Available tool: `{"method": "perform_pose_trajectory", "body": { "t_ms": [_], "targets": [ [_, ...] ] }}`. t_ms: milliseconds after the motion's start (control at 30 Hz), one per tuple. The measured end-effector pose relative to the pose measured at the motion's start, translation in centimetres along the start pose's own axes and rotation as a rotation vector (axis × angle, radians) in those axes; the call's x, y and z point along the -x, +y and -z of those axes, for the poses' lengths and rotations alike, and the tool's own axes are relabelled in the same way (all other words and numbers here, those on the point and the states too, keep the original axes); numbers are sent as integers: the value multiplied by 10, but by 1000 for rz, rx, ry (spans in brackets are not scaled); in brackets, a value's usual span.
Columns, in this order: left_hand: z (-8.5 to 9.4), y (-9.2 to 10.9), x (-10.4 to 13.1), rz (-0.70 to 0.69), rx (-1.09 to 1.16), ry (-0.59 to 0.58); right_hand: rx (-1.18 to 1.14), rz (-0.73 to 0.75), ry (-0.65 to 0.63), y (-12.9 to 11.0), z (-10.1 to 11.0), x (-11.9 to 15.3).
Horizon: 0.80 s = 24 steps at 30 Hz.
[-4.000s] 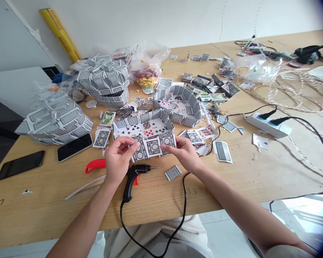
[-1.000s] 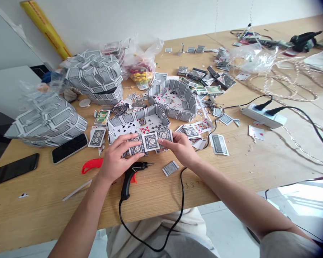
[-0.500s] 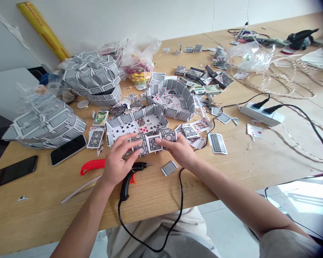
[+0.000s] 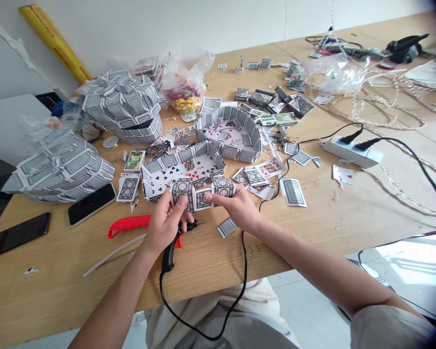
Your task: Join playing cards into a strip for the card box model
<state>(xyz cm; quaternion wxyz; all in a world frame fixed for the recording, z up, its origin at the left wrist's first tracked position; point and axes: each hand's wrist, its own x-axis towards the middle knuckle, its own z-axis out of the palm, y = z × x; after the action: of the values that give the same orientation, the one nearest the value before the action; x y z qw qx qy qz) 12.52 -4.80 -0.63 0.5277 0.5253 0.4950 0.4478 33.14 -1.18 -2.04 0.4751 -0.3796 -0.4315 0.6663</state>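
Observation:
Between them, my left hand (image 4: 167,220) and my right hand (image 4: 240,206) hold a strip of bent playing cards (image 4: 203,198), patterned backs facing me. Each thumb presses on the front of the strip; most other fingers are hidden behind it. Just beyond it sits an open-topped tray made of playing cards (image 4: 163,177), its floor showing clubs and hearts. Below my left hand lies a black glue gun (image 4: 169,254) with an orange trigger. A red-handled tool (image 4: 129,224) is left of it, partly behind that hand. One loose card (image 4: 226,228) rests near my right hand.
A heart-shaped card tray (image 4: 236,155) stands behind, amid card boxes and scraps. Two woven card structures (image 4: 123,104) and two phones (image 4: 91,203) are at left. At right are a power strip (image 4: 352,151) and coiled cord; the glue gun's cable (image 4: 245,271) loops over the table edge.
My left hand has shifted from spread fingers at the strip's left end to a grip with the thumb in front. The strip is turned slightly more toward me; my right hand keeps its hold.

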Motion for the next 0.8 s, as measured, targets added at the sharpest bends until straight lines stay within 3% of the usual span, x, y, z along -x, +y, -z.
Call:
{"method": "perform_pose_trajectory", "body": {
  "t_ms": [400,800],
  "targets": [
    [-9,-9,4,-18,-31,116,159,92,49,-7,-2,7],
    [-11,-7,5,-25,-28,100,204,116,40,-7,-3,9]
  ]
}}
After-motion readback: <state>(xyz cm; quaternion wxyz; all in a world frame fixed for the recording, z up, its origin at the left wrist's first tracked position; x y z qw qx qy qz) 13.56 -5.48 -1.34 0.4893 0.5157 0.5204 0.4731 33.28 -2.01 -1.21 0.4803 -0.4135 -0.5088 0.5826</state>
